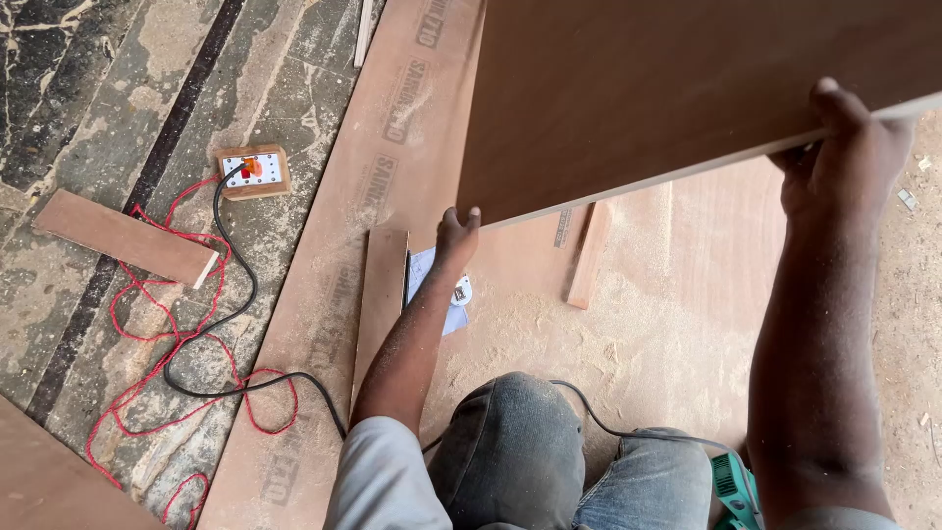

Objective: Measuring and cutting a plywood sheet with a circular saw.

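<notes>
You hold a large plywood panel (687, 88) up off the floor, tilted, filling the upper right of the head view. Your left hand (456, 236) grips its lower left corner from beneath, fingertips curled over the edge. Your right hand (849, 147) clasps the lower edge further right, thumb on the near face and fingers wrapped behind. Both hands are closed on the panel, one at each end of that lower edge, well apart.

The panel is reddish brown, smooth and plain on the face toward you, with a pale thin edge showing its thickness.

Beneath it a long brown plywood sheet (373, 177) lies flat on the floor, with faded grey lettering printed in repeated blocks along its length. On that sheet, just below your left hand, lie a narrow wooden strip (381, 294), a pale blue paper (424, 275) and a small white tag (461, 291). Another short wooden batten (589, 255) lies to the right in sawdust.

On the stone floor to the left sits a small wooden socket box (253, 172) with a white face and an orange plug, a black cable (231, 304) and red cord (157, 344) trailing from it.
</notes>
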